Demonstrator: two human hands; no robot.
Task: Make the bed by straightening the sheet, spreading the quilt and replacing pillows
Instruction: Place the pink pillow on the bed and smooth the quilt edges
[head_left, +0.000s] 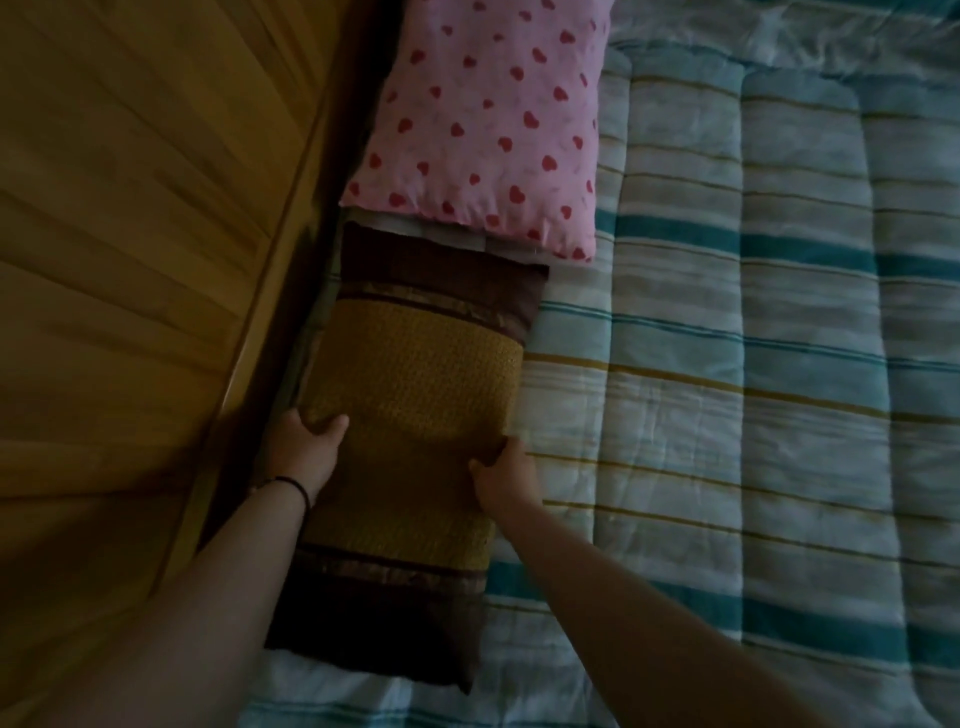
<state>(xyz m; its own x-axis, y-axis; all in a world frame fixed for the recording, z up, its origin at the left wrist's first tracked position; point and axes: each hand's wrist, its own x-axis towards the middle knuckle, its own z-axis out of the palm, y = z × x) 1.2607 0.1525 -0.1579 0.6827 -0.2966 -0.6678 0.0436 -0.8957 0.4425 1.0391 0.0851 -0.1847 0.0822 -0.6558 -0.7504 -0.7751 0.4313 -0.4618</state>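
At the far left runs the wooden headboard (130, 260), with a dark gap between it and the bedding. Just beside that gap lies the brown and gold pillow (410, 415), lengthwise along the headboard, on top of the striped quilt (727, 364), which looks already spread flat across the bed. Beyond it, nearly end to end with it, lies the pink heart pillow (483, 130), a narrow strip of bedding showing between the two.

The step in hand seems to be seating the brown and gold pillow. To do it well, I would keep the pillow's long edge parallel with the headboard, push it snug toward the gap without letting it slip in, line its outer edge up with the pink heart pillow's, and then pat the dent in the middle flat so the quilt under it does not bunch.

The left hand (304, 447), a dark band at its wrist, grasps the pillow's headboard-side edge, thumb on top and fingers wrapped down out of sight. The right hand (506, 470) grasps the opposite, quilt-side edge, its fingers curled into the fabric. Both hands pinch the gold middle section, slightly squeezing it inward.
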